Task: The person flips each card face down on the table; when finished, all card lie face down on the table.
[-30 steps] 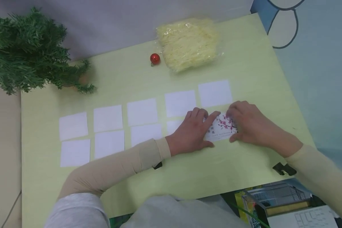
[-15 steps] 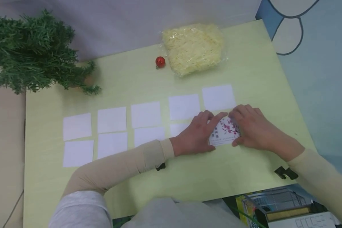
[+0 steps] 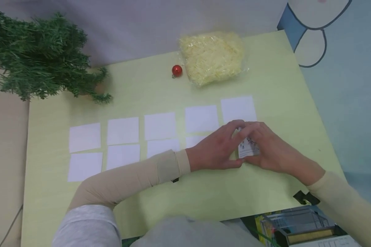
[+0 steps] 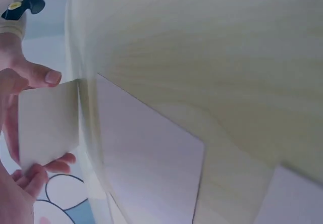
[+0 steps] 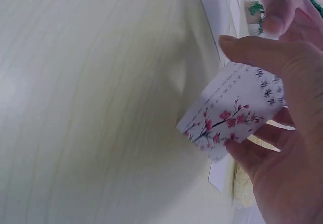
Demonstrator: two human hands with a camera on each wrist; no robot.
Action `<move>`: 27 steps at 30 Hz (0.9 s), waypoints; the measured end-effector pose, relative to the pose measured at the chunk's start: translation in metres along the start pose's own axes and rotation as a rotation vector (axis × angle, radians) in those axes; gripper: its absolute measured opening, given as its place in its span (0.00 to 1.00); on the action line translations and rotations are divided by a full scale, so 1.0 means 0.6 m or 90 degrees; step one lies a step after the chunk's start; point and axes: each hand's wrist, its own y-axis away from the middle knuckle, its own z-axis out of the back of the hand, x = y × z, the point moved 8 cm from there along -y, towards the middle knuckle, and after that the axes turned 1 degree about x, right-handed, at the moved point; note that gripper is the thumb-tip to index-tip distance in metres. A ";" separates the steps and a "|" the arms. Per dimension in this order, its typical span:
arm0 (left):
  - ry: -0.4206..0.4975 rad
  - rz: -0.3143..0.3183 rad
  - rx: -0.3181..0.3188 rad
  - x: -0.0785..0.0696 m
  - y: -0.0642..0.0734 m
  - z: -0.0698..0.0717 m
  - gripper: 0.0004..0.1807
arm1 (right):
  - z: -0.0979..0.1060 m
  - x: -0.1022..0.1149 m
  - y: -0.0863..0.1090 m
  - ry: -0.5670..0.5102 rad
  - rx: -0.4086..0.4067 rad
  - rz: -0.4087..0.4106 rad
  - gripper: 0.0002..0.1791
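Observation:
A small card (image 3: 248,148) printed with pink blossom branches and dark lettering is held between two hands on the right side of the table. In the right wrist view the printed face of the card (image 5: 227,115) is tilted, and in the left wrist view its blank back (image 4: 49,123) shows. My right hand (image 3: 273,151) grips opposite edges of the card with thumb and fingers. From the other side, my left hand (image 3: 217,147) holds the card's edges, thumb low and index finger high. Both hands cover part of the card in the head view.
Blank white cards (image 3: 85,137) lie in two rows across the table (image 3: 185,202). A red bauble (image 3: 177,70) and a bag of yellow shreds (image 3: 214,58) lie at the back. A green artificial tree (image 3: 46,58) stands back left.
My two hands have come closer together, with fingertips now meeting over the card. The card has tilted up from lying nearly flat, and less of its print shows.

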 end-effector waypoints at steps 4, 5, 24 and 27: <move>0.135 -0.002 -0.051 0.005 0.000 0.011 0.65 | 0.010 -0.003 0.004 -0.127 -0.031 -0.013 0.60; 0.161 0.003 -0.056 0.007 0.000 0.012 0.68 | 0.012 -0.006 0.006 -0.157 -0.035 -0.026 0.62; 0.146 0.121 0.009 0.048 -0.006 -0.022 0.64 | 0.014 -0.023 0.032 -0.364 -0.078 -0.103 0.65; 0.117 0.125 0.025 0.050 -0.008 -0.024 0.63 | 0.023 -0.025 0.039 -0.248 -0.093 -0.088 0.53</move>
